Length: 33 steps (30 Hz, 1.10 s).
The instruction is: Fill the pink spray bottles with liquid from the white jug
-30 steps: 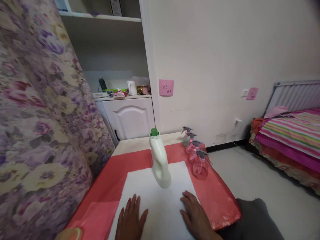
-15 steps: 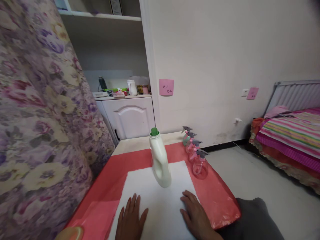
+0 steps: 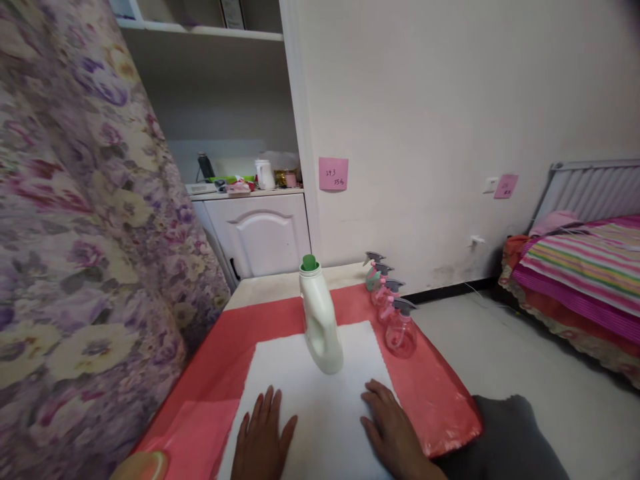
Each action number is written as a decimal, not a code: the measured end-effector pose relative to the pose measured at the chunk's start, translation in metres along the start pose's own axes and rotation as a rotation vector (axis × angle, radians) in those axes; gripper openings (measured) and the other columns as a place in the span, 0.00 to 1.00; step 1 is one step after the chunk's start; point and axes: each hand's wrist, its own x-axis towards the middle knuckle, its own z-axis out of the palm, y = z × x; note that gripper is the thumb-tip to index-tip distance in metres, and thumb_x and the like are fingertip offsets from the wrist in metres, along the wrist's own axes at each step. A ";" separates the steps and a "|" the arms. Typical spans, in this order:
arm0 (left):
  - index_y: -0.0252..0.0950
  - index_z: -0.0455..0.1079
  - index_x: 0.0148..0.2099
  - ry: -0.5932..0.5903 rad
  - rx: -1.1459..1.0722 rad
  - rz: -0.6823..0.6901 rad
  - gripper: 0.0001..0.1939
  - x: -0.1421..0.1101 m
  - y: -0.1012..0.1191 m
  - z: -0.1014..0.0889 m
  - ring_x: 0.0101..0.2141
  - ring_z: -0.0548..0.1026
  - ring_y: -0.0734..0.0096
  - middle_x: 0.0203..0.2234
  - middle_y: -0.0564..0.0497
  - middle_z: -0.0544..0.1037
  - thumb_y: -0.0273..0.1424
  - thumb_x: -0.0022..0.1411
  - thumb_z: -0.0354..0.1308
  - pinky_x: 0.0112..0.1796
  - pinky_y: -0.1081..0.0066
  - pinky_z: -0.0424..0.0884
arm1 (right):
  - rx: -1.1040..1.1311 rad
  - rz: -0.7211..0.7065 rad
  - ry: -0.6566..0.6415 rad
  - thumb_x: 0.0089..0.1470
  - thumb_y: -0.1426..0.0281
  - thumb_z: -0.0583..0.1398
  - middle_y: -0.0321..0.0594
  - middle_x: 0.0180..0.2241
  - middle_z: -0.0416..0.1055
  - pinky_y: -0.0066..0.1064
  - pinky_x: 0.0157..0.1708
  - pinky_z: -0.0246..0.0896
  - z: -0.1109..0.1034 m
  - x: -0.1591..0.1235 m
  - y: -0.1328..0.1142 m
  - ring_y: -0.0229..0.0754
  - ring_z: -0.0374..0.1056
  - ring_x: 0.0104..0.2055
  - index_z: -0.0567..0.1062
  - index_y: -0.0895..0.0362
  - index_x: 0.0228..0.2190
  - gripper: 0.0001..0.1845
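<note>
My left hand (image 3: 263, 439) lies flat, fingers spread, on a white cloth (image 3: 320, 407) that covers the middle of a table with a red sheet (image 3: 430, 393). My right hand (image 3: 393, 430) rests flat on the cloth's right edge, fingers stretched out. Neither hand holds anything. A white detergent bottle with a green cap (image 3: 320, 320) stands upright on the cloth's far end, a little beyond both hands. A row of several pink spray bottles (image 3: 393, 313) with grey triggers lines the table's right side.
A flowered curtain (image 3: 85, 233) hangs close on the left. A white cabinet (image 3: 260, 233) with clutter on top stands behind the table. A bed with a striped cover (image 3: 585, 267) is at the right. Pink notes (image 3: 333, 174) stick to the wall. A round orange object (image 3: 143, 467) sits at the near left corner.
</note>
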 end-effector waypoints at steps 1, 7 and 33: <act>0.31 0.62 0.64 0.006 0.001 0.003 0.33 0.000 0.000 0.001 0.63 0.62 0.51 0.64 0.42 0.62 0.46 0.65 0.43 0.60 0.50 0.59 | -0.002 -0.002 -0.005 0.56 0.73 0.58 0.52 0.54 0.72 0.44 0.54 0.72 0.000 0.000 0.000 0.50 0.68 0.58 0.70 0.56 0.50 0.19; 0.32 0.63 0.64 0.041 -0.012 0.010 0.33 0.000 -0.002 0.006 0.63 0.62 0.51 0.64 0.42 0.63 0.47 0.65 0.43 0.60 0.50 0.59 | -0.002 -0.007 -0.023 0.56 0.73 0.58 0.52 0.54 0.71 0.44 0.54 0.71 0.000 0.000 0.000 0.50 0.68 0.58 0.70 0.56 0.50 0.19; 0.31 0.63 0.64 0.060 -0.035 0.014 0.32 -0.002 0.000 0.002 0.63 0.63 0.51 0.63 0.40 0.65 0.46 0.66 0.44 0.59 0.51 0.59 | 0.063 0.036 -0.066 0.56 0.73 0.57 0.52 0.55 0.70 0.46 0.56 0.69 -0.004 0.002 -0.001 0.51 0.66 0.59 0.70 0.56 0.50 0.19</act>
